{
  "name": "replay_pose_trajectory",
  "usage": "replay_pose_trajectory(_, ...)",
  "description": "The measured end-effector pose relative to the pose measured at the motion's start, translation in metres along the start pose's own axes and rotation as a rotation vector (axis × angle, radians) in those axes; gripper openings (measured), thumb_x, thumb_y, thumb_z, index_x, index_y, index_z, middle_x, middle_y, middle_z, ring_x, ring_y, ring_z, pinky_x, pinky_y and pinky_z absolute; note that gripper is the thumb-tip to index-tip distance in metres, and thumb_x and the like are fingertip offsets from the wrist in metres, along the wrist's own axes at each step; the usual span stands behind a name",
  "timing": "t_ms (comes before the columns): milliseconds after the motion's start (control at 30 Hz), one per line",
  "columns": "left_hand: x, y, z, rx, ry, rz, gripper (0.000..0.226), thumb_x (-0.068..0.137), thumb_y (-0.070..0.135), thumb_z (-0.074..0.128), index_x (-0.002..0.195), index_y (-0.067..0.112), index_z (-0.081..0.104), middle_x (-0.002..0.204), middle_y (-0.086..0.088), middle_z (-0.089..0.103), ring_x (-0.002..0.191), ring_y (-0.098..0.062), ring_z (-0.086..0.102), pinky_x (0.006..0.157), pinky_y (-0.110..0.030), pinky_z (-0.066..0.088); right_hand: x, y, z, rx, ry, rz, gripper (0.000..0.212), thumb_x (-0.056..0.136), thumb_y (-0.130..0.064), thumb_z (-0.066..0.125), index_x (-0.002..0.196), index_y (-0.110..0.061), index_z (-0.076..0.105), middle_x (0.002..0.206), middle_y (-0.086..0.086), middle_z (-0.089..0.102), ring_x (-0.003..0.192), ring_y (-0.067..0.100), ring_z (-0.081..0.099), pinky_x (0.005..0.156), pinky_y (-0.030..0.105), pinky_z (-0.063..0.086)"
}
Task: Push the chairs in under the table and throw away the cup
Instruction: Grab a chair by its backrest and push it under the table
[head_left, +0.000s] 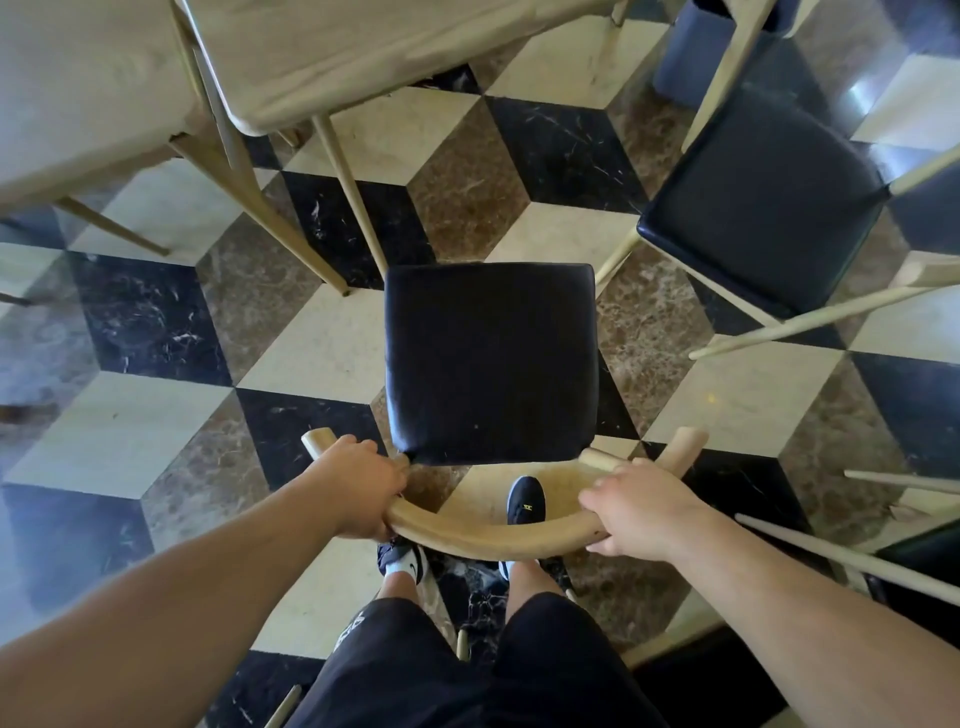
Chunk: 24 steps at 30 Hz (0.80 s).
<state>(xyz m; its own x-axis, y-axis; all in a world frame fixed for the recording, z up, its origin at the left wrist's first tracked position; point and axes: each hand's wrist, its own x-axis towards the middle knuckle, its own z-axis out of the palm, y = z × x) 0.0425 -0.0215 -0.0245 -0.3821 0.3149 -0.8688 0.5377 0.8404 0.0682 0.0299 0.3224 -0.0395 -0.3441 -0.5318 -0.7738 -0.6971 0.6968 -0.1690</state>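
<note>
My left hand (363, 486) and right hand (636, 512) each gripped the curved pale-wood backrest (488, 535) of the black-cushioned wooden chair (491, 361), whose seat lay just beyond my hands, short of the pale wooden counter (332, 57) farther ahead.

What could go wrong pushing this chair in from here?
1. The chair stands clear of the table; pushed straight, its seat may clip the table leg ahead on the left.
2. The second chair sits close on the right; legs could snag.
3. Both the left hand and right hand grip the backrest, and no cup is in view.
</note>
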Motion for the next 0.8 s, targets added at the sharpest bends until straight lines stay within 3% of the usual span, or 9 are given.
replay_pose_trajectory(100,0.002,0.002,-0.002,-0.011,0.018,-0.017,0.036,0.093,0.06,0.064,0.118,0.034,0.062,0.098,0.012,0.044,0.106,-0.02,0.057,0.097,-0.041,0.045,0.0,0.008,-0.004,-0.078,0.007,-0.015,0.04,0.098,-0.06,0.062,0.114,-0.024,0.064,0.107,0.0,0.071,0.107,0.027,0.063,0.095,0.047,0.046)
replay_pose_trajectory(233,0.01,0.007,-0.006,-0.003,0.044,-0.057,0.033,0.092,0.059,0.064,0.115,0.036,0.061,0.106,0.009,0.064,0.103,-0.02,0.057,0.096,-0.041,0.044,-0.004,0.029,-0.009,-0.079,0.061,0.012,0.039,0.096,-0.061,0.064,0.112,-0.025,0.066,0.106,-0.002,0.071,0.105,0.025,0.064,0.098,0.047,0.048)
replay_pose_trajectory(333,0.019,0.01,-0.015,-0.005,0.068,-0.094,0.038,0.091,0.061,0.067,0.119,0.036,0.061,0.114,0.008,0.069,0.108,-0.021,0.06,0.099,-0.042,0.045,-0.003,0.048,-0.016,-0.065,0.102,0.027,0.039,0.096,-0.061,0.066,0.11,-0.025,0.066,0.105,-0.002,0.071,0.104,0.025,0.063,0.095,0.047,0.047)
replay_pose_trajectory(500,0.035,0.0,-0.037,-0.014,0.103,-0.169,0.05,0.091,0.053,0.066,0.138,0.041,0.053,0.121,0.006,0.071,0.116,-0.024,0.062,0.104,-0.044,0.044,0.008,0.08,-0.035,-0.044,0.18,0.053,0.042,0.095,-0.061,0.067,0.114,-0.024,0.066,0.109,-0.001,0.07,0.106,0.025,0.061,0.098,0.046,0.046)
replay_pose_trajectory(800,0.05,-0.042,-0.079,-0.063,0.202,-0.249,0.029,0.09,0.052,0.066,0.117,0.041,0.063,0.114,0.012,0.071,0.111,-0.018,0.064,0.112,-0.042,0.041,0.037,0.114,-0.089,-0.057,0.223,0.107,0.038,0.098,-0.049,0.068,0.128,-0.026,0.06,0.124,0.0,0.065,0.122,0.029,0.057,0.125,0.057,0.026)
